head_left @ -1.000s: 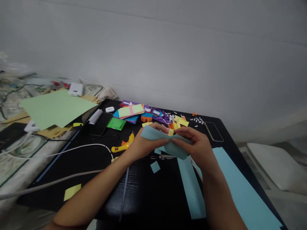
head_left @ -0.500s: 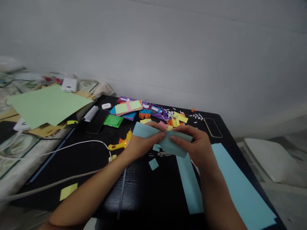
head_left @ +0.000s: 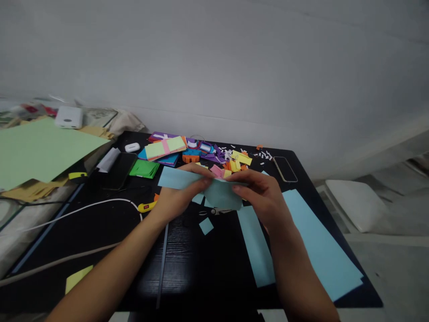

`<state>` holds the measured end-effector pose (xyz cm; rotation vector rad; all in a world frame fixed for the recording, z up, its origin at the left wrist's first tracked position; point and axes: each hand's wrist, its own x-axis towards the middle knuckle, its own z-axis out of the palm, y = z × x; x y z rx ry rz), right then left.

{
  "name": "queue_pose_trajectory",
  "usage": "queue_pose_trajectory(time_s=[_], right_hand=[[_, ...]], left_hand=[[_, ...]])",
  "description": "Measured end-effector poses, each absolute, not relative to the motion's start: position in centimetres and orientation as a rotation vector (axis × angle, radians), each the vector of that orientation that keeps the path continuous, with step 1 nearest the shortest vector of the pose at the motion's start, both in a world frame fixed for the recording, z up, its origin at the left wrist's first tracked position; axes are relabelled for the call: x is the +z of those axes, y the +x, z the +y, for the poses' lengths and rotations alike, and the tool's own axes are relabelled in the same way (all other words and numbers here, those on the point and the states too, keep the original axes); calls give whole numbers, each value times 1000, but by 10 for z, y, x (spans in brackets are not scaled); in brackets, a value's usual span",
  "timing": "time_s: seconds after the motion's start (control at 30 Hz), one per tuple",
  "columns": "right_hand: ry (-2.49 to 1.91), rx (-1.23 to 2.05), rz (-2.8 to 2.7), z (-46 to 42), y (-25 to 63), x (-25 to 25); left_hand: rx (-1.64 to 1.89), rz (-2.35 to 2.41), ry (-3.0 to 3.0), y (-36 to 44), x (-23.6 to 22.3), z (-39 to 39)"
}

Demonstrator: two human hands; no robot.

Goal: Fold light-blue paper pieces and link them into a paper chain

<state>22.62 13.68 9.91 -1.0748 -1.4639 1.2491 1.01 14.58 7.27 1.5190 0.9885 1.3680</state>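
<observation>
The person's left hand (head_left: 177, 195) and right hand (head_left: 263, 193) pinch a light-blue piece of paper (head_left: 221, 195) between thumbs and fingers above a black table (head_left: 201, 281); scissors (head_left: 219, 211) and a small blue square (head_left: 206, 226) lie just below it. A blue strip (head_left: 256, 248) and a larger blue sheet (head_left: 318, 241) lie by the right forearm; a yellow glue gun (head_left: 146, 207) shows partly behind the left hand; a phone (head_left: 285, 169) rests near the far right corner.

Sheet (head_left: 221, 196) mid-frame: matt smooth paper. Surface (head_left: 201, 273): black wood grain, slight gloss. Scissors (head_left: 216, 211): metal.
</observation>
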Motion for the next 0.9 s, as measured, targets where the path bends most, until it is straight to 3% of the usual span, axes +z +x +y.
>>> queue_pose_trajectory(time_s=[0.13,0.33,0.9], right_hand=[[-999,1398,-1508,137,226,102],[-1089,1335,-1555,135,215,98],[-1081,1058,-1533,126,209,96]], left_hand=[[1287,970,1694,7,80,143],[1247,930,1853,2,82,140],[1295,1064,1575,8,75,142]])
